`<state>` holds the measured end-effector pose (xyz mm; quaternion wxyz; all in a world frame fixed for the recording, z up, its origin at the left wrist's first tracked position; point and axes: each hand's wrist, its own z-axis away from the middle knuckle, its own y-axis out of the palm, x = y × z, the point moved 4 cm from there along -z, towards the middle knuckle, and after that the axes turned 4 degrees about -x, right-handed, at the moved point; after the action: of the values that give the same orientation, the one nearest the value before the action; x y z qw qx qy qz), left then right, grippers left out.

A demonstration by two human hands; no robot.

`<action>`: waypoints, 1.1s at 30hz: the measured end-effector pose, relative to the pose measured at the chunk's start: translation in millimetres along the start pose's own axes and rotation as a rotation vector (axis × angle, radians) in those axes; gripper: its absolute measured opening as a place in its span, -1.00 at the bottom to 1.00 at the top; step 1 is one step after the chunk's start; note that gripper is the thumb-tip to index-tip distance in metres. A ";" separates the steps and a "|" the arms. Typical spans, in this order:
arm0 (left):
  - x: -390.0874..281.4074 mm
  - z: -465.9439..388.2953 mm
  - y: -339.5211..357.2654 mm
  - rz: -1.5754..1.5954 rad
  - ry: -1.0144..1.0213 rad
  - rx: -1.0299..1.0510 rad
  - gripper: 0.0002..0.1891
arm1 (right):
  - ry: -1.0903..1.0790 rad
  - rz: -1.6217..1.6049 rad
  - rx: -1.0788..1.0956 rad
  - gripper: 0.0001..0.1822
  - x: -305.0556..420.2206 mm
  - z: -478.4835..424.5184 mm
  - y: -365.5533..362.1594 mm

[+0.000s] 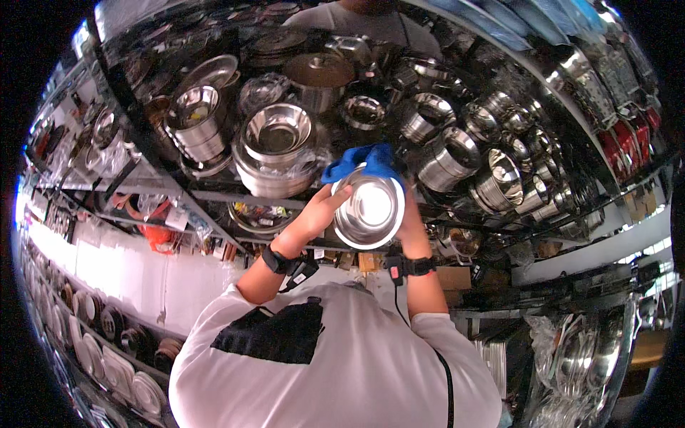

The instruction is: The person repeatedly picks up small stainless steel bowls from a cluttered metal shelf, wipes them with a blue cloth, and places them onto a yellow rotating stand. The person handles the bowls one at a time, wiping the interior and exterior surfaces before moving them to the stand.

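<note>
A shiny stainless steel bowl (369, 235) is held up before me, its bright inside facing the camera. My left hand (320, 212) grips its left rim, with the thumb over the edge and the other fingers mostly hidden. A blue cloth (366, 159) is bunched over the bowl's far rim. Along the right side, my right hand (410, 219) is blurred and partly behind the bowl; its fingers are hidden, so whether it grips the bowl or the cloth is unclear.
Beyond the bowl, a dark shelf carries stacked steel bowls (278, 134), a metal canister stack (198, 125) and a large lidded pot (319, 75). More steel vessels (449, 160) crowd the right. Plates (120, 369) fill a rack at lower left. Wrapped metal trays (578, 358) stand at lower right.
</note>
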<state>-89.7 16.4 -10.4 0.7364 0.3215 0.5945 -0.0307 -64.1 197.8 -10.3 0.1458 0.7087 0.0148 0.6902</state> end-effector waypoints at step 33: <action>21.8 -13.1 -3.3 0.185 -0.059 -0.115 -0.67 | -0.469 0.088 -0.892 -0.45 47.7 65.0 -156.3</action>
<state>-95.9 27.8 -32.5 0.7706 0.3309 0.5412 0.0621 30.2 346.0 0.3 0.4045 0.7134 -0.3442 0.4570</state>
